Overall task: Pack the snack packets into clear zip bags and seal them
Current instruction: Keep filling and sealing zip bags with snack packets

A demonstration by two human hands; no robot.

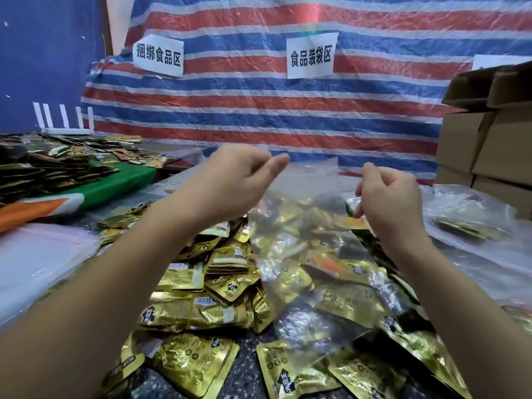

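Both hands pinch the clear zip bag's (311,226) top edge, left hand (239,180) and right hand (388,197) lifting it above gold snack packets (201,309) heaped mid-desk. Uneven pressing could leave the zip gaping; the filled bag may slip.

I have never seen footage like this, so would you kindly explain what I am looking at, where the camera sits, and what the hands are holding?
There is no machine here: a camera worn on a person's head looks forward and down at their own bare arms. The left hand and right hand each pinch the top edge of a clear zip bag, which already has snack packets inside. Loose gold snack packets lie heaped on the speckled table. A stack of empty clear bags lies to the left, cardboard boxes stand to the right, and a striped tarp with paper signs hangs behind.
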